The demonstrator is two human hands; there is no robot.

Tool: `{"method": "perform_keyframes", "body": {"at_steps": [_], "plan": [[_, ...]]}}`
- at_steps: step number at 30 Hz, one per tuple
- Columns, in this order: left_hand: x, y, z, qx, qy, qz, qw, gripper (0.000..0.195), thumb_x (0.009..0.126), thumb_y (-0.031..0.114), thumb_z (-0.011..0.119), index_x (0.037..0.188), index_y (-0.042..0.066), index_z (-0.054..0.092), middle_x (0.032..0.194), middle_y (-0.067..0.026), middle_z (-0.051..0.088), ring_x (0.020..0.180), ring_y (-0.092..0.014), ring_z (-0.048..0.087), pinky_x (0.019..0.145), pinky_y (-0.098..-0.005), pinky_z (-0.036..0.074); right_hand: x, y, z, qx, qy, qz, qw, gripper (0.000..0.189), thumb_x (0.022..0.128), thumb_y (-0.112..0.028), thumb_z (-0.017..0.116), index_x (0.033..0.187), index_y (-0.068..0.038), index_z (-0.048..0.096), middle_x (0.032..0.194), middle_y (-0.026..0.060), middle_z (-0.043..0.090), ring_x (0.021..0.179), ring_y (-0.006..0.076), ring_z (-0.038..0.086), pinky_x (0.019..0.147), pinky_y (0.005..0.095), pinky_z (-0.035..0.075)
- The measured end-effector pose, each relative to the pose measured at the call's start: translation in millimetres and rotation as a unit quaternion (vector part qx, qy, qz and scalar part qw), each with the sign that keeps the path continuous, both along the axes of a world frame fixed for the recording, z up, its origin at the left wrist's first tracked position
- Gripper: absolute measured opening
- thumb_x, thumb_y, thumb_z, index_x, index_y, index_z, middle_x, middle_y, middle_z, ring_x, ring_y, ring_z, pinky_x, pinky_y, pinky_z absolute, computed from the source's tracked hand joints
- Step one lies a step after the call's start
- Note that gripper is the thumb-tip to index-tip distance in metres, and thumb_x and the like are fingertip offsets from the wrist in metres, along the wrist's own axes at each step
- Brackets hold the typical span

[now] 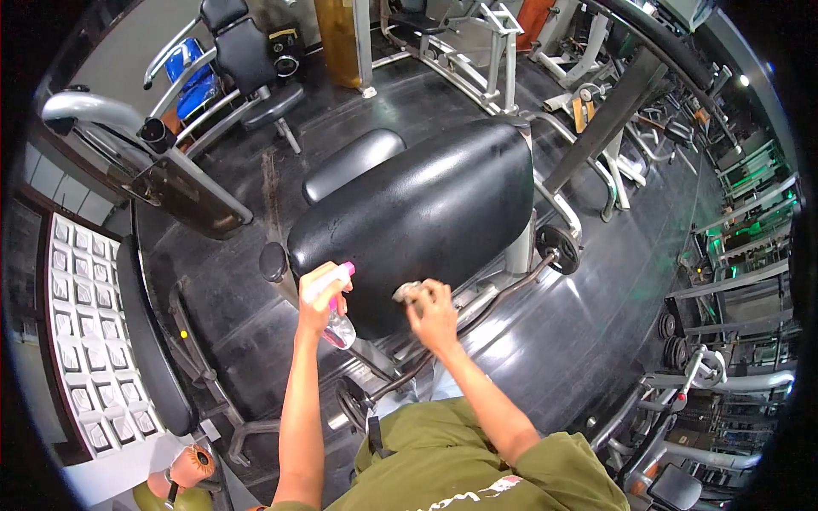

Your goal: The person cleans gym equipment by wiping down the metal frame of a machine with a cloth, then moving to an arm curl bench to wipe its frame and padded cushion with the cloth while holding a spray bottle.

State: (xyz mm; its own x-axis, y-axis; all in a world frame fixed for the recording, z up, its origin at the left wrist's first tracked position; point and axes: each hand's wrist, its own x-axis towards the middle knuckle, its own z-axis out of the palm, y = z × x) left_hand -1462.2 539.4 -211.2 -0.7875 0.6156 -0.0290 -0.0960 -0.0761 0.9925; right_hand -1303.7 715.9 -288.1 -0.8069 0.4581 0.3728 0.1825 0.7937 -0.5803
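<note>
My left hand (323, 297) is closed around a clear spray bottle (340, 331) with a pink and white trigger head, held over the near left end of a black padded gym bench (422, 211). A crumpled greyish cloth (406, 292) is in the fingers of my right hand (434, 316), above the near edge of the same pad; whether the cloth touches the pad I cannot tell. The pad's black surface looks glossy, with light reflected on it. Below my hands a bent barbell (473, 326) with a plate at either end crosses in front of me.
A smaller black pad (353, 165) lies just beyond the large one. A rounded post end (273, 262) stands at its left. Another black bench (153, 338) is at far left, a seated machine (249, 64) at upper left. Weight machines line the right side.
</note>
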Motion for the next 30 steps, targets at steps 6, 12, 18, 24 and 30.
{"method": "perform_keyframes", "body": {"at_steps": [6, 12, 18, 24, 30], "plan": [[0, 1, 1, 0.003, -0.006, -0.008, 1.0, 0.024, 0.084, 0.019, 0.061, 0.081, -0.005, 0.062, 0.071, -0.0088, 0.06, 0.042, -0.014, 0.055, 0.041, -0.0254, 0.044, -20, 36, 4, -0.06, 0.049, -0.167, 0.983, 0.019, 0.09, -0.019, 0.065, 0.104, -0.008, 0.06, 0.109, 0.0122, 0.054, 0.102, 0.0348, 0.055, 0.083, 0.0456, 0.046], [1, -1, -2, 0.018, -0.002, -0.011, 1.0, 0.022, 0.084, 0.016, 0.059, 0.08, -0.005, 0.062, 0.072, -0.0088, 0.059, 0.042, -0.014, 0.055, 0.04, -0.0257, 0.044, -1, -34, -16, -0.084, 0.049, -0.069, 0.993, 0.024, 0.083, -0.015, 0.071, 0.105, -0.011, 0.063, 0.113, 0.0132, 0.055, 0.104, 0.0338, 0.057, 0.086, 0.0432, 0.049], [2, -1, -6, 0.017, 0.008, -0.012, 1.0, 0.024, 0.085, 0.018, 0.059, 0.079, -0.005, 0.06, 0.073, -0.0095, 0.059, 0.041, -0.014, 0.054, 0.042, -0.0267, 0.045, 12, 13, -28, -0.088, 0.018, -0.143, 0.986, 0.019, 0.088, -0.019, 0.066, 0.105, -0.01, 0.062, 0.111, 0.0134, 0.055, 0.102, 0.0354, 0.057, 0.083, 0.0451, 0.048], [3, -1, 1, 0.024, 0.015, -0.008, 1.0, 0.024, 0.087, 0.015, 0.058, 0.078, -0.008, 0.061, 0.075, -0.0096, 0.058, 0.043, -0.014, 0.054, 0.042, -0.026, 0.044, -2, -8, -27, -0.162, 0.066, -0.214, 0.961, 0.023, 0.093, -0.023, 0.062, 0.108, -0.005, 0.059, 0.11, 0.0167, 0.054, 0.103, 0.0346, 0.057, 0.087, 0.0419, 0.046], [10, -3, 0, -0.03, 0.068, -0.001, 0.997, 0.029, 0.087, 0.02, 0.054, 0.082, -0.007, 0.06, 0.076, -0.0102, 0.056, 0.044, -0.015, 0.053, 0.044, -0.0261, 0.045, 25, -42, -26, -0.175, -0.012, -0.094, 0.98, 0.02, 0.088, -0.018, 0.067, 0.107, -0.011, 0.063, 0.111, 0.0105, 0.056, 0.102, 0.0325, 0.058, 0.082, 0.0438, 0.05]]}}
